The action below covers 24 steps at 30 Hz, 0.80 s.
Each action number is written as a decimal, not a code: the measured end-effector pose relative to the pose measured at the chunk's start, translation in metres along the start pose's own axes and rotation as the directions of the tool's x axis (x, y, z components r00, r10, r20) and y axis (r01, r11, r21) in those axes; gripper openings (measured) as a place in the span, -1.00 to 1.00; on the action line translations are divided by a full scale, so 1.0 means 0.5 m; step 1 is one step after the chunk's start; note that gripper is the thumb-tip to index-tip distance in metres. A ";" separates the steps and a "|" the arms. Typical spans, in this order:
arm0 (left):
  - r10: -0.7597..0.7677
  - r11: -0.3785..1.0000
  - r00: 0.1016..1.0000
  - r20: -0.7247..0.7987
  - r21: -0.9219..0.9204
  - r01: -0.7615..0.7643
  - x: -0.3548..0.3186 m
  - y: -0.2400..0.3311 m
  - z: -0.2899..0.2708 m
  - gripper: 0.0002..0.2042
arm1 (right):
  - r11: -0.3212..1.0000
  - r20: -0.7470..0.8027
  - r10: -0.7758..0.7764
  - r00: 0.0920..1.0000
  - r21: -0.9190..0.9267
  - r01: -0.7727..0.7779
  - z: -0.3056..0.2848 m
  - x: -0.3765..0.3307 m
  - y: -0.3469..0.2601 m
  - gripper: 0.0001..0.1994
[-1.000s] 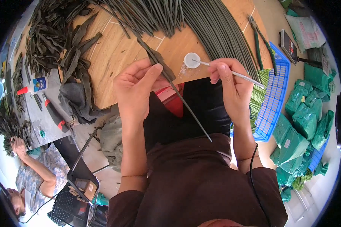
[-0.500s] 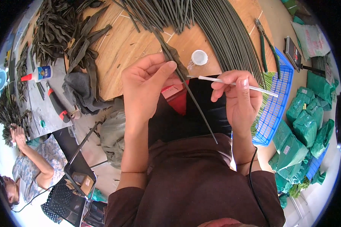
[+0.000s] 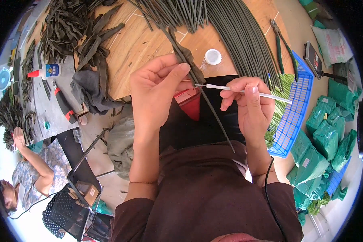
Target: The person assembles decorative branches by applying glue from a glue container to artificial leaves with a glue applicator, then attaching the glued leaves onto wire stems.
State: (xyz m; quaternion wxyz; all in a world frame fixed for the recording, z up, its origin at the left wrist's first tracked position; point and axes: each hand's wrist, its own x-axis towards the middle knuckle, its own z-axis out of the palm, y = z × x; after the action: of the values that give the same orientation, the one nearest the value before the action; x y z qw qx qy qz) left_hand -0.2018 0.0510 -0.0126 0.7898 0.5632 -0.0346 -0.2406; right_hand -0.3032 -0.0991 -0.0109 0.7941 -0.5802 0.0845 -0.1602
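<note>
My left hand [image 3: 155, 86] pinches a long thin dark-green stem [image 3: 218, 115] together with the base of a dark, crinkled artificial leaf [image 3: 184, 54]. The stem slants down toward my lap. Between the fingers and thumb of my right hand [image 3: 255, 101] is a slim white stick [image 3: 274, 97] with a fine tip, like a thin brush. Its tip meets or crosses the stem just below my left fingers; contact is hard to tell. Beyond my hands, a small round white dish [image 3: 213, 57] lies on the wooden table [image 3: 129, 44].
Bundled dark stems [image 3: 246, 40] cover the table's far side, with loose leaves [image 3: 62, 36] at left. Nearby are a glue bottle [image 3: 48, 71], a red-black handled tool [image 3: 63, 105], pliers [image 3: 281, 52], a blue basket [image 3: 296, 113] and green packages [image 3: 324, 137]. A co-worker [image 3: 42, 169] sits lower left.
My right hand has moved slightly left, bringing the white stick's tip to the stem. My left hand keeps its hold. The co-worker's hand has shifted a little.
</note>
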 end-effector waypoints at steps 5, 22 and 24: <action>-0.009 1.000 1.000 -0.003 0.010 0.009 -0.007 0.001 0.002 -0.83 | 0.997 -0.003 -0.042 0.999 -0.058 0.042 0.004 -0.005 -0.007 -0.69; 0.049 0.997 0.999 -0.013 -0.057 -0.050 -0.016 0.003 -0.007 -0.84 | 0.963 0.027 -0.268 0.963 0.041 0.267 -0.010 -0.026 0.006 -0.66; 0.063 0.998 0.998 -0.022 -0.030 -0.063 -0.021 0.007 -0.006 -0.85 | 0.956 0.047 -0.267 0.963 -0.116 0.270 -0.004 -0.032 0.015 -0.65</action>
State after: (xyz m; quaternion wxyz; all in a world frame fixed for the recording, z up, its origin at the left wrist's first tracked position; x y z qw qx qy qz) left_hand -0.2090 0.0589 -0.0080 0.8059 0.5521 -0.0404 -0.2102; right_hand -0.3176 -0.0932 -0.0193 0.7296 -0.6358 0.0022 -0.2521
